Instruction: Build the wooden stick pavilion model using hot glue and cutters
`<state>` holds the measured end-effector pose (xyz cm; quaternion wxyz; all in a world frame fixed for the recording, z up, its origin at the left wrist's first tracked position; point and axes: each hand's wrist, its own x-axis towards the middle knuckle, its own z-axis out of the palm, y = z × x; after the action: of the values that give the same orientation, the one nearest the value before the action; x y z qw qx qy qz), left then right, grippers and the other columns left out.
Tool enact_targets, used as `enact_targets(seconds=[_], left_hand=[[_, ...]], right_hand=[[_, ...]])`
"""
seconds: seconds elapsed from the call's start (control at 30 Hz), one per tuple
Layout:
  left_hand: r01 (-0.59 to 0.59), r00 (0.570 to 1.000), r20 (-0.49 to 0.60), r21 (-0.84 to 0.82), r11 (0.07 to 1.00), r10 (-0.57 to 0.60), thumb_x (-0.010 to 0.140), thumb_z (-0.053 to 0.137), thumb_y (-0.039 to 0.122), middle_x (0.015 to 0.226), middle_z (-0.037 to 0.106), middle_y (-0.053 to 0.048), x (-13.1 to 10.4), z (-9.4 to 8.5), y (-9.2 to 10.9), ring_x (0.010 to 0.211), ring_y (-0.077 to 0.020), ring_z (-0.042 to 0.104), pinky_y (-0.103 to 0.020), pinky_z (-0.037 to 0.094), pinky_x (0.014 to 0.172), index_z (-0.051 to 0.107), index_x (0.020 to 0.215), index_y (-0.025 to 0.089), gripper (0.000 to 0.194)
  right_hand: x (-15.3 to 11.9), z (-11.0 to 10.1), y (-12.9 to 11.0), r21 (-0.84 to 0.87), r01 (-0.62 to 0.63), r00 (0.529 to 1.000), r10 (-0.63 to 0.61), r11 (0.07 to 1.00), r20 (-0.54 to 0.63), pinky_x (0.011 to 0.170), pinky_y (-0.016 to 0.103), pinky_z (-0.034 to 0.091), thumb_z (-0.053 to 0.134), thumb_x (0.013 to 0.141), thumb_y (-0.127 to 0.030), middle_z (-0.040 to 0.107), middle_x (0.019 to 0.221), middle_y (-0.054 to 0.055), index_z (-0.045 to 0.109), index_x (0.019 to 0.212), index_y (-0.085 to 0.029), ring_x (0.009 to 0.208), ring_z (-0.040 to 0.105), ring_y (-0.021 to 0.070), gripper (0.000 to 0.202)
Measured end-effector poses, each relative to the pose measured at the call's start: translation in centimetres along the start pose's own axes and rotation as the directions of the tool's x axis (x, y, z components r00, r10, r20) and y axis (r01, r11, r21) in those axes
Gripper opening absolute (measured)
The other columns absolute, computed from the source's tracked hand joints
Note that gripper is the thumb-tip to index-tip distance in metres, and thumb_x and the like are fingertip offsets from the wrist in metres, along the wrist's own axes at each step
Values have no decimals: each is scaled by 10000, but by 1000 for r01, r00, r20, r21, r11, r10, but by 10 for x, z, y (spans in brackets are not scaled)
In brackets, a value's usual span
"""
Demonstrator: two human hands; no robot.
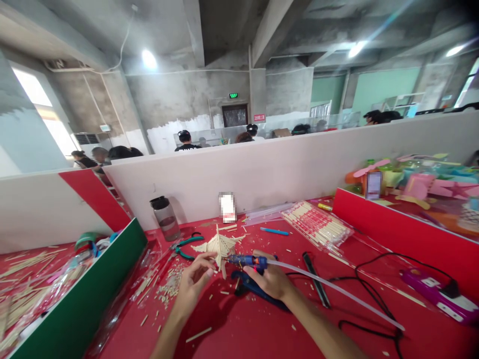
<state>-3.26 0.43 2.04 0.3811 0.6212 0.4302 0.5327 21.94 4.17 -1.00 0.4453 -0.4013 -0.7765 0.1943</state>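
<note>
A small model made of pale wooden sticks (221,244) lies on the red table, with a ribbed, pointed shape. My left hand (195,278) is at its near left side, thumb and fingers curled around the end of a stick; the exact contact is too small to make out. My right hand (270,279) grips a blue hot glue gun (245,260), whose nozzle points left and meets the model's near side. A long translucent glue stick (337,287) sticks out of the gun's back. Below the gun, dark blue pliers (258,289) lie partly hidden by my right hand.
Green-handled pliers (187,241) and cut stick bits (170,286) lie to the left. Behind stand a bottle (165,219) and a phone (227,207). Rightward are a black cutter (316,280), bundled sticks (318,224), cables and a purple power strip (437,294). Dividers flank the table.
</note>
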Motion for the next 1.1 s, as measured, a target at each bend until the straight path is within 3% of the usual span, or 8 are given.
enact_targets(seconds=[0.17, 0.37, 0.7, 1.1], left_hand=[[-7, 1000, -5, 4, 1000, 7, 821, 709, 432, 1223, 662, -149, 0, 0, 3, 1103, -296, 634, -380, 488, 961, 693, 770, 176, 262], [4, 1000, 3, -3, 1000, -4, 826, 709, 426, 1237, 664, -142, 0, 0, 2, 1117, -298, 631, -383, 478, 972, 692, 775, 181, 252], [-28, 1000, 12, -9, 1000, 28, 840, 701, 407, 1230, 664, -150, 2, -1, 0, 1089, -297, 635, -391, 473, 973, 685, 783, 177, 238], [-24, 1000, 7, 9, 1000, 24, 820, 709, 447, 1208, 671, -152, 2, -1, 1, 1066, -291, 643, -376, 489, 940, 698, 770, 186, 266]], right_hand=[[-1, -4, 1, -16, 4, 1000, -4, 1000, 21, 893, 385, 482, 547, 923, -486, 699, 906, 76, 674, 893, -224, 914, 639, 262, 292], [4, -16, -9, 39, 78, 987, -83, 996, 140, 714, 295, 456, 548, 950, -415, 602, 802, 12, 552, 760, -221, 754, 597, 180, 272], [4, -16, -18, -54, 167, 984, -163, 985, 77, 650, 273, 413, 571, 928, -392, 551, 797, 17, 473, 735, -217, 729, 556, 166, 279], [2, -16, -21, -149, 177, 984, -171, 973, 54, 588, 264, 388, 571, 913, -404, 550, 781, 32, 479, 720, -222, 681, 530, 163, 281]])
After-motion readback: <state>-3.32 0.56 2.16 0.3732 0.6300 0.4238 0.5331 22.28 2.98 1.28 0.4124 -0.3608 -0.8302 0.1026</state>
